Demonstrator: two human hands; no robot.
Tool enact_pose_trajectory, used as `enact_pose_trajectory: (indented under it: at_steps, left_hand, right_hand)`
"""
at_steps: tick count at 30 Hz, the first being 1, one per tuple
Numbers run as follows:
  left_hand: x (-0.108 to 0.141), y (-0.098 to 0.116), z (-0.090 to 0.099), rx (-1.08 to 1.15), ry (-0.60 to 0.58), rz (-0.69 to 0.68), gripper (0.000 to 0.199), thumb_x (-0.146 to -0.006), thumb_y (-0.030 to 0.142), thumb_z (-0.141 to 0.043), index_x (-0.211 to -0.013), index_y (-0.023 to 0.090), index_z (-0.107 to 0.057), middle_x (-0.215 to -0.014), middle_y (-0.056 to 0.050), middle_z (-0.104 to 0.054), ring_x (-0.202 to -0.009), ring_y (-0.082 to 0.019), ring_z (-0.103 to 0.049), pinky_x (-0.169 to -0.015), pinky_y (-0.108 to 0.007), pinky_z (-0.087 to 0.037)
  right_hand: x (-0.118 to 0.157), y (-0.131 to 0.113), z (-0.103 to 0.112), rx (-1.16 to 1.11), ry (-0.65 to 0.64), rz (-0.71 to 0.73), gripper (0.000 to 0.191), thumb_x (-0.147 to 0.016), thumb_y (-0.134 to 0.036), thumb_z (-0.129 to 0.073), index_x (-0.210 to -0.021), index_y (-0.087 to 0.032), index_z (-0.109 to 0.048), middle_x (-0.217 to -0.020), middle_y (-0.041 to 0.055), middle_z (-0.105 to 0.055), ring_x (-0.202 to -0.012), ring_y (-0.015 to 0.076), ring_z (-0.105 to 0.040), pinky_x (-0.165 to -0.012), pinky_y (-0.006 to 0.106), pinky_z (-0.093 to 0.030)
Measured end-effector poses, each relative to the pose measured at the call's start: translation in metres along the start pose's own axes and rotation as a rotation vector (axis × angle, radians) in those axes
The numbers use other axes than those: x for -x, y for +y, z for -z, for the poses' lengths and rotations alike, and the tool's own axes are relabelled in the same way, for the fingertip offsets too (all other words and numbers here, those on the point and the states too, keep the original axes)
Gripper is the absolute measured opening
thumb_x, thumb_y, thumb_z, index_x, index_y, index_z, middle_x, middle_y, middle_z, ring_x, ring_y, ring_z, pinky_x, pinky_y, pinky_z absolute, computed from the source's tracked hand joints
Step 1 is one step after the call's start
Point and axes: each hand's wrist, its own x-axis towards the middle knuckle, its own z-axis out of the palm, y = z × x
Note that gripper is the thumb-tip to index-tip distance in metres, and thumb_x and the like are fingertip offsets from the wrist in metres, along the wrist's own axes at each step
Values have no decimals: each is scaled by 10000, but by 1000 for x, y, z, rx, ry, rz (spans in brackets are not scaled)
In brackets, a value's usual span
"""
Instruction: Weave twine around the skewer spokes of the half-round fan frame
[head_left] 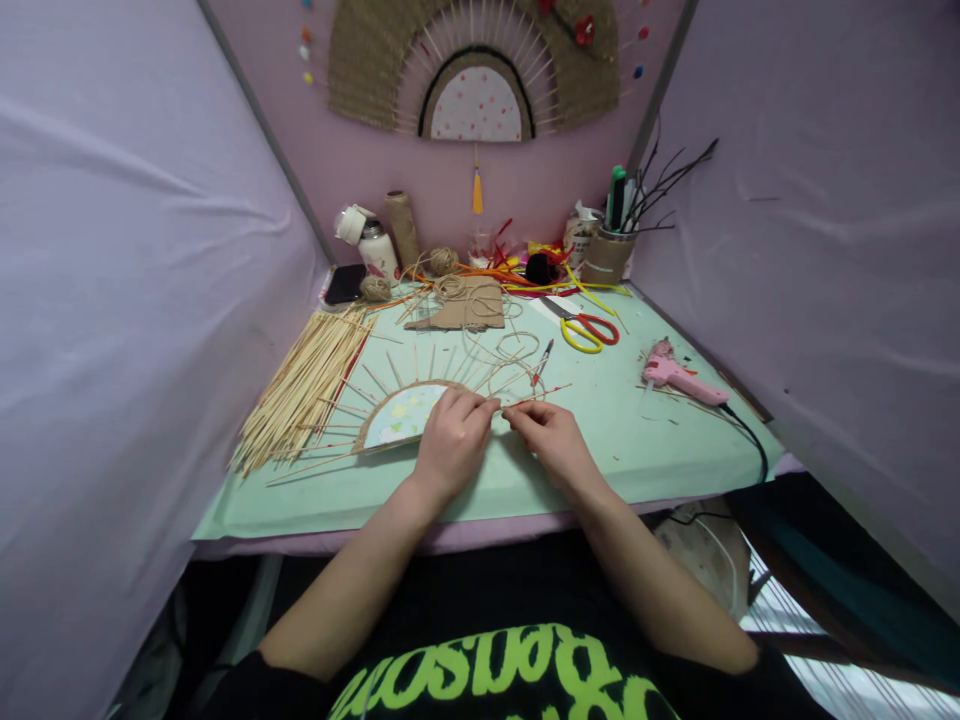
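Note:
A half-round fan (401, 414) with a pale patterned centre and thin sticks radiating outward lies on the table. My left hand (456, 435) covers its right end, fingers closed on the fan's edge. Just to the right, my right hand (553, 440) pinches thumb against fingers close to the left fingertips, on what looks like thin twine at the outermost sticks. Loose loops of twine (517, 345) run over the sticks behind the hands. The exact spot between the fingertips is too small to make out. A red-and-white pen (542, 362) lies beyond the right hand.
Bamboo sticks (304, 390) are heaped at left. Scissors (589, 330) and a pink glue gun (686, 380) with a cord lie at right. Cardboard (469, 307), twine balls (444, 261), a bottle (379, 250) and a pen holder (609, 256) stand toward the back. Fabric walls flank the table.

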Motion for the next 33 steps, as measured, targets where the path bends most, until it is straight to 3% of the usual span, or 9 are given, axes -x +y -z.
enact_pose_trajectory:
  at_steps: [18, 33]
  left_hand:
    - [-1, 3, 2, 78, 3, 20, 215, -931, 173, -483, -1048, 154, -662, -901, -86, -654, -873, -210, -520, -773, -358, -467]
    - [-3, 6, 4, 128, 5, 15, 230, -938, 173, -462, -1076, 155, -645, -914, -91, -664, -870, -212, -521, -773, -368, -472]
  right_hand:
    - [4, 9, -6, 57, 82, 194, 238, -797, -402, -615, -738, -174, -656, -759, 46, -676, -737, 186, -582, -729, 312, -442]
    - [8, 11, -10, 43, 152, 249, 213, -831, -384, -577, -824, -184, -649, -835, 58, -677, -790, 191, -581, -764, 324, -445]
